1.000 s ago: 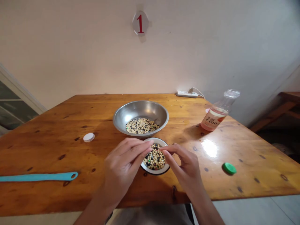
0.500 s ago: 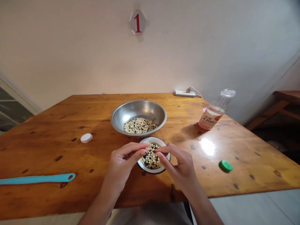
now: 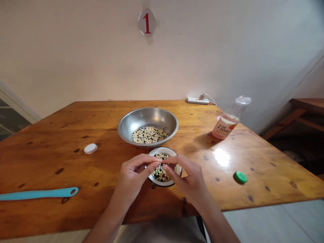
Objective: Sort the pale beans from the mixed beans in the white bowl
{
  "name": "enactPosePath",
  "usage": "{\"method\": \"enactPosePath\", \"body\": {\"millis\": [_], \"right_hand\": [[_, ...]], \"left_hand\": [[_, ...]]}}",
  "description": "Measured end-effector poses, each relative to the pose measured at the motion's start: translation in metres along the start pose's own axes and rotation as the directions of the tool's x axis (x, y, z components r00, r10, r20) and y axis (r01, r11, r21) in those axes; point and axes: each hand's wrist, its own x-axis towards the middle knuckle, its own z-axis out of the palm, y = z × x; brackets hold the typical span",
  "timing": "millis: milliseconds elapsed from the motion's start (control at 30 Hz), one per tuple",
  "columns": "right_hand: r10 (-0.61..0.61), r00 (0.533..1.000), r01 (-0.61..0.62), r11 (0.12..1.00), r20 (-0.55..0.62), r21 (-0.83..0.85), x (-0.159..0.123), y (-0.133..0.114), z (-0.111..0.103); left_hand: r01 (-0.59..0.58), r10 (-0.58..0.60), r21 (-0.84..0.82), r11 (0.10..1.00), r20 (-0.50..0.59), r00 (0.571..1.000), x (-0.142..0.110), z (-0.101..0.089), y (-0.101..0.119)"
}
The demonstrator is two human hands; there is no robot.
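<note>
My left hand is over the left side of a small white bowl with a dark rim, its thumb and index finger pinched together. From the other side my right hand reaches in, thumb and index finger also closed in a pinch. The fingertips of both hands meet above the bowl; whatever they hold is too small to make out. Small round beads, mostly cream and black with a few green and red ones, fill the bowl. Behind it stands a wide steel basin with similar beads at the bottom.
A blue handle lies at the left, with a round white lid farther back. To the right are a clear bottle of pink liquid and a green cap. A power strip sits by the wall.
My right hand has moved left, bringing its fingertips up to those of my left hand. The left hand has barely moved. The whole view has shifted slightly.
</note>
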Motion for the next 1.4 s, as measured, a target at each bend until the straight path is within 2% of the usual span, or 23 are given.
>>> {"method": "enactPosePath", "body": {"millis": [167,333,467,600,733,833,933,1000,1100,1200,1400], "right_hand": [[-0.008,1.0,0.007,1.0,-0.018,-0.025,0.001,-0.002,0.0],[0.013,1.0,-0.014,0.999,-0.023,-0.04,0.001,-0.003,-0.001],[0.047,0.998,-0.048,0.998,-0.037,-0.044,0.0,-0.003,-0.002],[0.09,0.995,-0.092,0.995,-0.053,-0.049,0.0,-0.004,-0.003],[0.144,0.987,-0.147,0.988,-0.068,-0.044,0.0,-0.004,-0.003],[0.194,0.976,-0.195,0.981,-0.103,0.0,-0.002,-0.003,-0.004],[0.211,0.968,-0.206,0.977,-0.135,0.047,-0.003,-0.002,-0.005],[0.183,0.977,-0.18,0.983,-0.111,0.039,-0.003,-0.002,-0.006],[0.121,0.992,-0.12,0.992,-0.034,0.037,-0.002,-0.002,-0.006],[0.078,0.997,-0.079,0.996,0.028,0.051,-0.001,-0.003,-0.006],[0.04,0.997,-0.045,0.994,0.06,0.1,0.0,-0.005,-0.004]], "left_hand": [[-0.014,0.014,0.051,0.999,-0.002,1.0,-0.003,0.0,0.002],[0.016,-0.018,-0.042,0.999,-0.044,0.999,-0.002,-0.002,-0.002],[0.045,-0.075,-0.183,0.982,-0.162,0.984,-0.001,-0.002,-0.003],[0.025,-0.15,-0.356,0.934,-0.326,0.933,0.003,0.0,0.001],[0.019,-0.179,-0.39,0.921,-0.377,0.909,0.005,0.002,0.003],[0.06,-0.179,-0.328,0.943,-0.344,0.922,0.003,0.001,0.0],[0.065,-0.107,-0.163,0.984,-0.265,0.958,0.0,0.001,-0.002],[0.016,-0.019,-0.016,1.0,-0.205,0.979,-0.002,0.001,0.0],[-0.092,0.109,0.132,0.987,-0.13,0.986,-0.004,0.002,0.006],[-0.148,0.168,0.192,0.97,-0.089,0.982,-0.005,0.003,0.009],[-0.186,0.198,0.208,0.96,-0.035,0.98,-0.006,0.002,0.008]]}}
